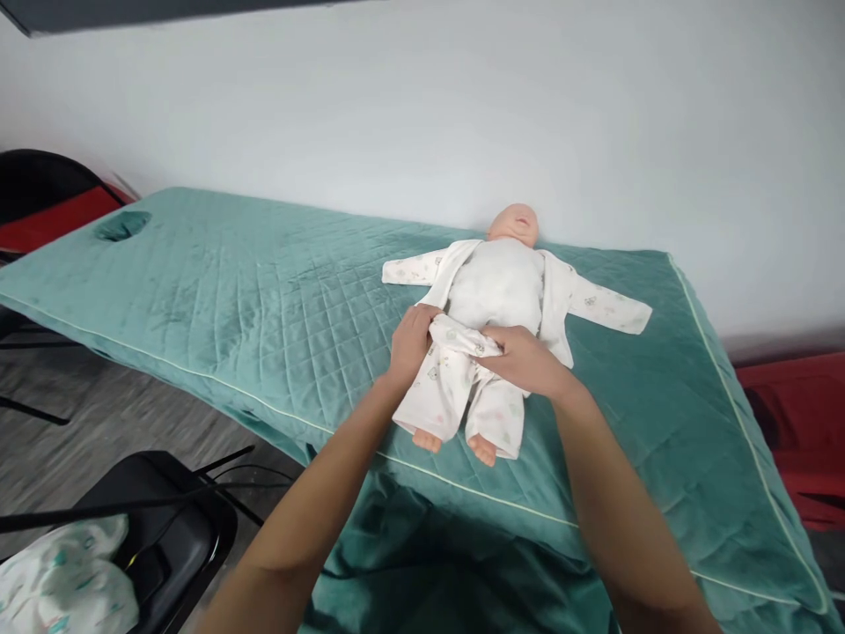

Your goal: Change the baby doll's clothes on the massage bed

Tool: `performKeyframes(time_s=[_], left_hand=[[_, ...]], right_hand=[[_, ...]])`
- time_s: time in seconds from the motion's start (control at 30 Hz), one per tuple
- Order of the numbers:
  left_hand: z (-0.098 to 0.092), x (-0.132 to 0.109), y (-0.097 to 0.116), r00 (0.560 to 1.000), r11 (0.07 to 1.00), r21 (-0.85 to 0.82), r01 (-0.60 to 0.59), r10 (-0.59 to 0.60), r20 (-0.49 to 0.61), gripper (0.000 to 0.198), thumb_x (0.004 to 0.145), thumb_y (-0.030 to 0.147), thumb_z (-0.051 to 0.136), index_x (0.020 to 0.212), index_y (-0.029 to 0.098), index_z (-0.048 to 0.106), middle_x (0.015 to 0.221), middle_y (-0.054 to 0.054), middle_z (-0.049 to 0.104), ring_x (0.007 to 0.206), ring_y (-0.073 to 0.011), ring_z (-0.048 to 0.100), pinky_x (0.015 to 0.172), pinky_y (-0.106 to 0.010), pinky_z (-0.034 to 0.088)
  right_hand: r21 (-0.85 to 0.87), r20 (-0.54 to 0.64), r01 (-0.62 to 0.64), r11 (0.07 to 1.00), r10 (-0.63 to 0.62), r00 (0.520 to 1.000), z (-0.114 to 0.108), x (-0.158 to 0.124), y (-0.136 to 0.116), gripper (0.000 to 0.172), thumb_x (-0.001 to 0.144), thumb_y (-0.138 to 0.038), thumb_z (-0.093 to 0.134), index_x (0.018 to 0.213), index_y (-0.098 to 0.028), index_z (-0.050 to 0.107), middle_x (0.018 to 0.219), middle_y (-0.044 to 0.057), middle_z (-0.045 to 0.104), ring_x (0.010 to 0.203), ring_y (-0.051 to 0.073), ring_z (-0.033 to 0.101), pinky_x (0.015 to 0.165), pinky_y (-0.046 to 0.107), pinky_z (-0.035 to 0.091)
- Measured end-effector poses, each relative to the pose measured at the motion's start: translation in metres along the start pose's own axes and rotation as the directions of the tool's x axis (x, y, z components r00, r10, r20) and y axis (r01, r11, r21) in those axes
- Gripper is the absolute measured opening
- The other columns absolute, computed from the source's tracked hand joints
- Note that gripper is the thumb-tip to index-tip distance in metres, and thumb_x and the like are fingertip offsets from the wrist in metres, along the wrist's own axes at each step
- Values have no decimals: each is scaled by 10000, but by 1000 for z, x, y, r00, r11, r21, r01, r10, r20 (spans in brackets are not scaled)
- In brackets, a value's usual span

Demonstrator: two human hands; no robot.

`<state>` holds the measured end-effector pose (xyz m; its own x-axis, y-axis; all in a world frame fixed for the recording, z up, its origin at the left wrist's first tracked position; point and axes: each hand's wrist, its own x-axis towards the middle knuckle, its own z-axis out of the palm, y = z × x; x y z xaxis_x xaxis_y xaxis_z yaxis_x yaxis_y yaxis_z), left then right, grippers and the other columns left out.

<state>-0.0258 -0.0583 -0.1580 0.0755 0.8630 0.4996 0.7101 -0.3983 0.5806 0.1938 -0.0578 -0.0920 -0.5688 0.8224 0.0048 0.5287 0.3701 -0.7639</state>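
Observation:
A baby doll lies on its back on a teal quilted table, head toward the wall. It wears an open white printed top with sleeves spread out and white printed trousers. My left hand is closed on the trousers' waistband at the doll's left hip side. My right hand pinches the waistband's folded edge near the middle. The doll's bare feet stick out toward me.
A black chair stands at lower left with a crumpled printed cloth on it. Red and black furniture sits at far left, a red object at right. A white wall runs behind the table. The floor is grey wood.

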Motion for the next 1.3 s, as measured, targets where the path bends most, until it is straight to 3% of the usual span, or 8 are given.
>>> performKeyframes(time_s=[0.27, 0.5, 0.63, 0.77, 0.87, 0.97, 1.1, 1.3], left_hand=[[2, -7, 1, 989, 978, 161, -130, 138, -43, 205, 915, 203, 559, 1097, 122, 611, 1096, -137, 666, 1019, -268, 562, 954, -381, 430], [-1, -11, 2, 999, 997, 49, -51, 50, 18, 233, 927, 253, 517, 1130, 191, 612, 1129, -90, 667, 1079, -236, 570, 990, -364, 423], [-4, -15, 5, 999, 998, -47, 29, -28, 22, 286, 873, 142, 442, 1080, 202, 631, 1090, -76, 672, 1070, -219, 571, 981, -358, 433], [-6, -13, -1, 967, 971, -142, 194, -213, -141, 355, 801, 77, 412, 1046, 200, 637, 1075, -62, 665, 1052, -198, 583, 955, -337, 444], [-5, 1, -14, 865, 895, -238, 377, -432, -255, 246, 855, 183, 464, 1047, 190, 619, 1121, -68, 658, 1069, -191, 593, 933, -314, 460], [-1, 28, -34, 825, 822, -351, 449, -532, -192, 216, 874, 298, 516, 1020, 171, 614, 1090, -79, 677, 1037, -189, 619, 911, -309, 485], [8, 70, -56, 878, 787, -402, 467, -468, 104, 322, 843, 406, 598, 1042, 156, 641, 1070, -97, 706, 969, -201, 652, 856, -319, 502], [16, 103, -63, 906, 871, -292, 395, -316, 283, 356, 846, 506, 594, 918, 171, 690, 911, -39, 711, 851, -179, 606, 771, -274, 447]], right_hand=[[20, -132, -6, 1000, 9, 991, 7, 4, -2, 186, 828, -248, 572, 702, -184, 450, 649, -46, 482, 636, 112, 429, 583, 234, 275], [276, -120, 58, 959, -25, 992, 1, -2, 5, 319, 820, -405, 720, 1037, -202, 601, 943, 1, 638, 824, 148, 569, 728, 259, 431], [420, -219, 82, 904, 13, 976, -5, -7, 10, 313, 833, -417, 719, 1032, -192, 632, 988, 38, 679, 931, 182, 631, 828, 298, 483], [422, -472, 138, 896, 87, 877, -10, -9, 18, 252, 890, -429, 633, 967, -189, 637, 988, 52, 694, 896, 180, 666, 852, 321, 511], [361, -707, 132, 923, 179, 684, -21, -10, 35, 249, 879, -427, 596, 949, -189, 604, 1013, 64, 684, 917, 181, 663, 872, 331, 521], [255, -813, -113, 960, 277, 512, -32, -11, 60, 248, 832, -408, 587, 948, -190, 584, 1013, 75, 675, 936, 196, 644, 870, 344, 509], [183, -737, -418, 890, 405, 541, -33, -10, 89, 399, 785, -469, 635, 1049, -180, 562, 1092, 107, 668, 957, 235, 643, 880, 383, 479], [179, -692, -520, 835, 483, 537, -26, -1, 100, 513, 806, -549, 617, 1151, -173, 565, 1083, 118, 681, 934, 250, 642, 821, 374, 462]])
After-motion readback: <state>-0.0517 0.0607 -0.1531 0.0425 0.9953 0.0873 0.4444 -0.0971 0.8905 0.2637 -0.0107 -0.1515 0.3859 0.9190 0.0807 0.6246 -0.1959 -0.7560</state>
